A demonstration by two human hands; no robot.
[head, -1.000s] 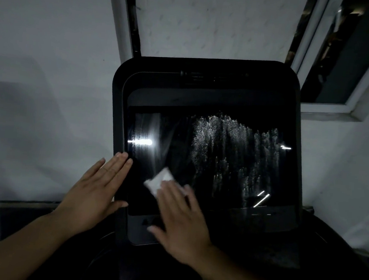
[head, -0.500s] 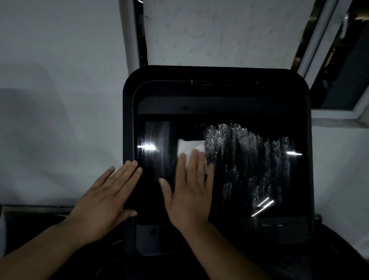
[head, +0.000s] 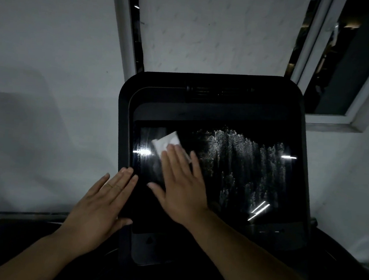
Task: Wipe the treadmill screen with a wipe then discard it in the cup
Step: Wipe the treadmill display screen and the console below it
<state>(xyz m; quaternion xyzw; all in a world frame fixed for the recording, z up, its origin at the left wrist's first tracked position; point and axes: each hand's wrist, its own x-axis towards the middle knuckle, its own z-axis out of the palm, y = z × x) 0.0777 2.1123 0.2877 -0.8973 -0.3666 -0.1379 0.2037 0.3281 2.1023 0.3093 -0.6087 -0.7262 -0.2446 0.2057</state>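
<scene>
While straight right fingers [head: 178, 159] press the wipe [head: 166, 143], left fingers [head: 120, 180] rest flat.

Your right hand [head: 181, 183] flat on wipe [head: 167, 144], upper left of screen [head: 242, 177]. Streaked glass rightward lies free for you. Left hand [head: 101, 204] blocks left bezel; raised frame [head: 216, 87] bounds top.

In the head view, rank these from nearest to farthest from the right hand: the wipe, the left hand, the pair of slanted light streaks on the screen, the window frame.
From the right hand:
1. wipe, under its fingertips, upper left of the screen.
2. left hand, on the console's left edge.
3. slanted light streaks, lower right of the screen.
4. window frame, upper right, behind the console.
</scene>
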